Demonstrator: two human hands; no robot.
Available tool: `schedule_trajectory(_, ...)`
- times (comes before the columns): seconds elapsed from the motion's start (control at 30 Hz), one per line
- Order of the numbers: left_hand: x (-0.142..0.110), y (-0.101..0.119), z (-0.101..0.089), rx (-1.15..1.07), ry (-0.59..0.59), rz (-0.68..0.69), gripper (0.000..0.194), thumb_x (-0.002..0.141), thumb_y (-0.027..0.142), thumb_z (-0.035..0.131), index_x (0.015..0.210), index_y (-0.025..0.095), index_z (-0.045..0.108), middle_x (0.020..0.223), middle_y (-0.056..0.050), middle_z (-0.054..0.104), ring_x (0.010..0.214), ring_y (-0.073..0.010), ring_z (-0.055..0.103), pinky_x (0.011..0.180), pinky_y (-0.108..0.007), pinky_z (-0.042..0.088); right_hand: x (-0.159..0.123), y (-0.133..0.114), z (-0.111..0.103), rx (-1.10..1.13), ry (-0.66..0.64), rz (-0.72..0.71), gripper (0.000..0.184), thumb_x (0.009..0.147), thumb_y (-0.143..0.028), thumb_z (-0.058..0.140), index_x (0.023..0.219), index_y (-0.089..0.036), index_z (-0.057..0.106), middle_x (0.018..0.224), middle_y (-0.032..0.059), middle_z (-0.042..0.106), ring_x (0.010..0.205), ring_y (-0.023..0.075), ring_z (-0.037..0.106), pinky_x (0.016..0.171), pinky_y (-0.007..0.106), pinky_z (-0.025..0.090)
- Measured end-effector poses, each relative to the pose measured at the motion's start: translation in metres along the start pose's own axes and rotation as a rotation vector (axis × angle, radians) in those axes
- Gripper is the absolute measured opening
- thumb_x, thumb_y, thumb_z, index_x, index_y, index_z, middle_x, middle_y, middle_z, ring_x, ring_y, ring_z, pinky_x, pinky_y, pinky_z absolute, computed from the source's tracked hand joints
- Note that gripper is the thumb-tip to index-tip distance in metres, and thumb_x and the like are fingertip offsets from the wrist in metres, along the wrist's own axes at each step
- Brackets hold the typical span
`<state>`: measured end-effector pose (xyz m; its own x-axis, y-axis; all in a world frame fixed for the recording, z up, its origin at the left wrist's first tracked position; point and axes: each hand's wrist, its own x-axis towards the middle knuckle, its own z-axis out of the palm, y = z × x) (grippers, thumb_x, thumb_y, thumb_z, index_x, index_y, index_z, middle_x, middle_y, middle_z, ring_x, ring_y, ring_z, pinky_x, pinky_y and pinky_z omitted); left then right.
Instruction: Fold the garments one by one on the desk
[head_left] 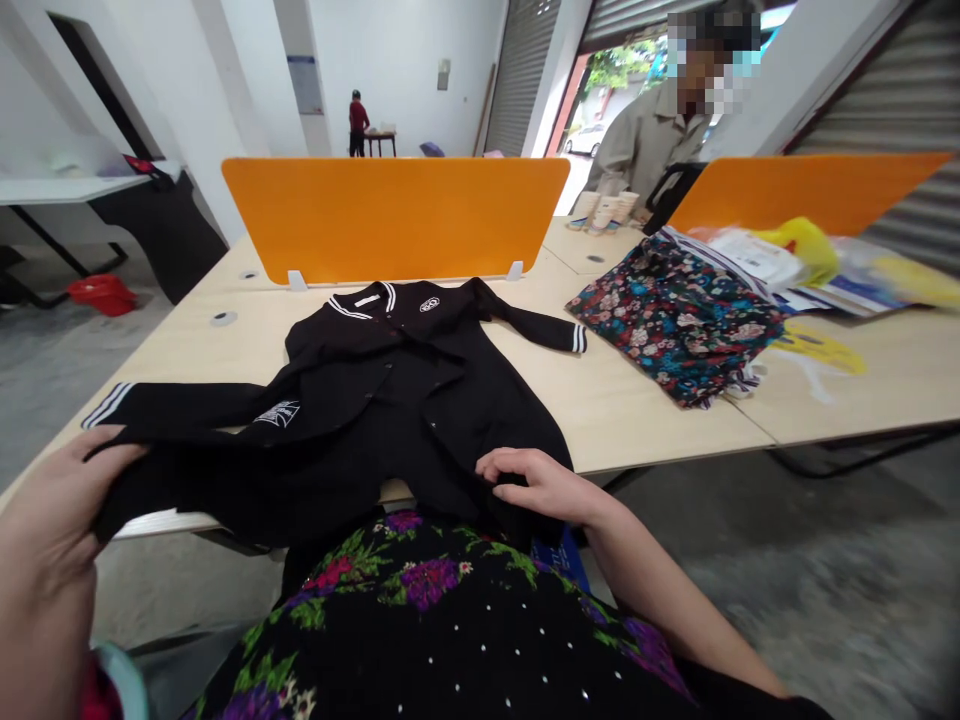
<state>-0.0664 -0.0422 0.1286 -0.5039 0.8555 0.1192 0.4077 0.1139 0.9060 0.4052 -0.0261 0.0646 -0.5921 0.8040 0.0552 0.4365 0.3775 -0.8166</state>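
A black jacket (390, 400) with white-striped cuffs and collar lies spread face up on the light wooden table (622, 400), its hem hanging over the near edge. My left hand (56, 520) grips the jacket's lower left edge near the left sleeve, fingers closed on the cloth. My right hand (536, 485) rests on the lower right hem, fingers curled and pinching the fabric. The collar points away from me toward an orange divider (394, 215).
A folded floral cloth (679, 320) lies on the table to the right, with plastic bags and papers (810, 260) behind it. A person (656, 140) stands beyond a second orange divider (810, 190). Another person stands far back. A red basin (103, 293) sits on the floor at left.
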Motion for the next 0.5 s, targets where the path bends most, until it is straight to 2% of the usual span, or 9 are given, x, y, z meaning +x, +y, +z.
schedule_trajectory(0.1,-0.009,0.037,0.030,-0.238,-0.060,-0.157,0.031,0.057,0.026,0.066,0.088,0.022,0.061,0.064,0.004,0.062,0.059,-0.0175,0.060,0.053,-0.031,0.053,0.001,-0.001,-0.001,0.096,0.026,0.040,0.007,0.075,-0.027,0.058,0.073,-0.021,0.061,0.098,0.0047,0.068,0.093,0.0215,0.062,0.088,0.036,0.047)
schedule_trajectory(0.2,-0.036,0.068,0.070,-0.348,-0.187,-0.089,0.034,0.061,0.026,0.066,0.095,0.022,0.062,0.076,0.003,0.067,0.068,-0.0172,0.063,0.059,-0.029,0.053,0.001,-0.002,-0.002,0.260,0.169,0.092,0.013,0.075,-0.032,0.062,0.071,-0.020,0.059,0.101,0.0067,0.068,0.095,0.0228,0.062,0.087,0.036,0.048)
schedule_trajectory(0.23,-0.045,0.073,0.084,-0.299,-0.327,-0.015,0.036,0.064,0.032,0.068,0.098,0.023,0.062,0.079,0.002,0.067,0.070,-0.0176,0.063,0.059,-0.029,0.052,0.001,-0.003,-0.002,0.330,0.233,0.097,0.014,0.075,-0.033,0.063,0.072,-0.020,0.059,0.103,0.0072,0.068,0.096,0.0232,0.062,0.087,0.036,0.048)
schedule_trajectory(0.3,-0.061,0.072,0.106,-0.079,-0.719,0.168,0.042,0.065,0.042,0.071,0.102,0.023,0.063,0.084,0.000,0.067,0.068,-0.0168,0.062,0.059,-0.028,0.050,0.001,-0.004,0.000,0.448,0.363,0.091,0.015,0.076,-0.035,0.063,0.077,-0.020,0.061,0.107,0.0078,0.068,0.100,0.0237,0.062,0.089,0.037,0.048)
schedule_trajectory(0.33,-0.067,0.066,0.114,0.049,-0.856,0.270,0.043,0.065,0.045,0.071,0.102,0.024,0.063,0.086,0.000,0.067,0.067,-0.0159,0.061,0.058,-0.027,0.049,0.002,-0.005,0.003,0.477,0.398,0.083,0.016,0.078,-0.036,0.062,0.080,-0.020,0.062,0.111,0.0081,0.068,0.103,0.0241,0.062,0.091,0.038,0.048)
schedule_trajectory(0.37,-0.071,0.058,0.119,0.168,-0.911,0.365,0.042,0.068,0.048,0.070,0.102,0.024,0.063,0.086,-0.001,0.066,0.066,-0.0149,0.059,0.058,-0.027,0.047,0.002,-0.006,0.006,0.477,0.397,0.072,0.018,0.081,-0.038,0.059,0.084,-0.021,0.064,0.115,0.0083,0.067,0.106,0.0244,0.061,0.093,0.039,0.048)
schedule_trajectory(0.4,-0.074,0.048,0.121,0.264,-0.866,0.448,0.038,0.072,0.050,0.066,0.100,0.024,0.063,0.085,0.000,0.064,0.065,-0.0142,0.058,0.059,-0.026,0.046,0.003,-0.006,0.010,0.442,0.361,0.056,0.021,0.084,-0.039,0.057,0.090,-0.021,0.065,0.118,0.0082,0.066,0.109,0.0244,0.060,0.095,0.040,0.047)
schedule_trajectory(0.43,-0.077,0.036,0.121,0.338,-0.744,0.514,0.034,0.077,0.052,0.061,0.096,0.024,0.062,0.082,0.000,0.063,0.064,-0.0138,0.056,0.060,-0.026,0.044,0.004,-0.005,0.013,0.372,0.309,0.032,0.023,0.086,-0.040,0.054,0.095,-0.022,0.067,0.120,0.0078,0.066,0.112,0.0242,0.060,0.097,0.041,0.047)
schedule_trajectory(0.5,-0.081,0.010,0.114,0.452,-0.403,0.579,0.031,0.084,0.053,0.051,0.083,0.023,0.057,0.075,0.000,0.057,0.063,-0.0141,0.054,0.061,-0.026,0.041,0.005,0.000,0.018,0.145,0.279,-0.026,0.026,0.090,-0.039,0.051,0.102,-0.023,0.068,0.121,0.0075,0.065,0.115,0.0235,0.058,0.100,0.041,0.045)
